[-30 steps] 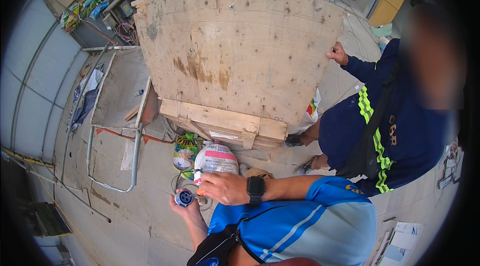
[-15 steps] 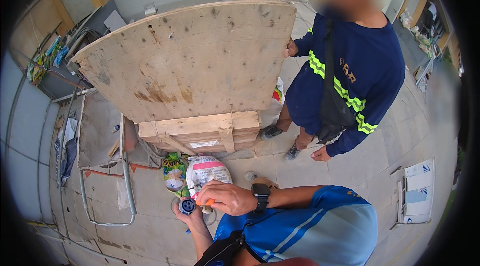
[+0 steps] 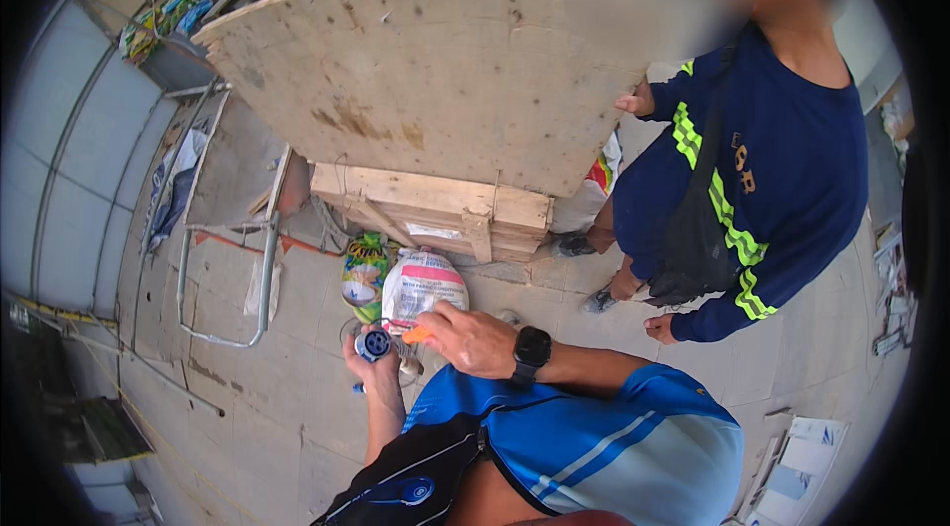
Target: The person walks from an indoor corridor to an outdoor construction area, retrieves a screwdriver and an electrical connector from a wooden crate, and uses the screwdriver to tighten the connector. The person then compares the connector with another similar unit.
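My left hand (image 3: 372, 373) holds a round blue electrical connector (image 3: 374, 343) with its face turned up toward me. Just to the right, my right hand (image 3: 465, 343), with a black watch at the wrist, grips an orange-handled tool (image 3: 417, 335), a screwdriver by its look, whose dark shaft reaches toward the connector; whether it touches is unclear. Beyond my hands, a white sack with a pink band (image 3: 421, 288) and a green printed sack (image 3: 364, 277) rest on the tiled floor. A cable and small parts beside the connector are partly hidden by my hands.
A co-worker (image 3: 792, 160) in navy with reflective stripes stands at right, one hand (image 3: 638, 100) on an upright plywood board (image 3: 416, 81) atop a wooden crate (image 3: 416, 219). A metal cart (image 3: 228, 170) stands at left. Flat panels (image 3: 797, 467) lie at lower right.
My hands have risen slightly in view since half a second ago, still holding connector and tool. The co-worker's lower hand, now visible, hangs down. The background has shifted as my head moved.
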Demonstrator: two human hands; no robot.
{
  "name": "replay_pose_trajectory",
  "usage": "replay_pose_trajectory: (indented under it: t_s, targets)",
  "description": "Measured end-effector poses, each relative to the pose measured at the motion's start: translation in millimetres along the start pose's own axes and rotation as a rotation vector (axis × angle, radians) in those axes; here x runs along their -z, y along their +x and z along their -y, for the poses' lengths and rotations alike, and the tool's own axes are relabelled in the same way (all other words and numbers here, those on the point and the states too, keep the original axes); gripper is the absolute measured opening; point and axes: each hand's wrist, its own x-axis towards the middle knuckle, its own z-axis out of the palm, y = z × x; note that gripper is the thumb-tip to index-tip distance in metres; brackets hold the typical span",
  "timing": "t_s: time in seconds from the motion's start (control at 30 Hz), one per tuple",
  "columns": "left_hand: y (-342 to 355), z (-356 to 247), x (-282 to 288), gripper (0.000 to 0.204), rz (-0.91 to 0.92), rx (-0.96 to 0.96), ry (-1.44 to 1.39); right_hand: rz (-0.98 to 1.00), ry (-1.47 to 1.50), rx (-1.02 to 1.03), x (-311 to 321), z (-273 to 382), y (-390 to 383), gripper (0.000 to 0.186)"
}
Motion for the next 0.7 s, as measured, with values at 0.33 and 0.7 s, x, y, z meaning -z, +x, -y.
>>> replay_pose_trajectory:
  t_s: [0.33,0.7]
  targets:
    - [-35.1,32.2,-30.5,0.031,0.015,0.003,-0.08,-0.031,-0.023,0.098,36.1,12.8,-3.8,0.051]
    - [-39.7,30.0,-41.6,0.029,0.038,0.048,-0.094,-0.209,0.187,0.051,22.4,29.9,-1.5,0.057]
